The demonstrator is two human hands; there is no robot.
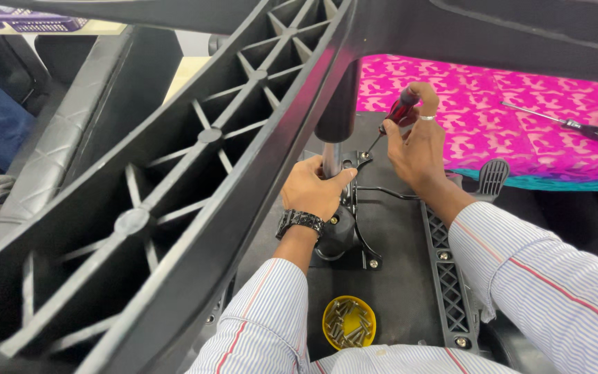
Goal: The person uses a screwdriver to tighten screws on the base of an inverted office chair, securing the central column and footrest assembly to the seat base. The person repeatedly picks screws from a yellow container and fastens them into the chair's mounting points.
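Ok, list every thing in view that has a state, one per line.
left hand: gripping the chrome column
right hand: holding the red-handled screwdriver, tip at a screw
second screwdriver: lying unused on the pink cloth
yellow dish: holding loose screws

Pink patterned cloth (493, 118) — bright (daylit) — behind.

bowl of screws (349, 322) on seat underside (396, 277) | spare screwdriver (562, 122) on cloth (493, 118) behind

packages: none | labels: none | signs: none | screens: none
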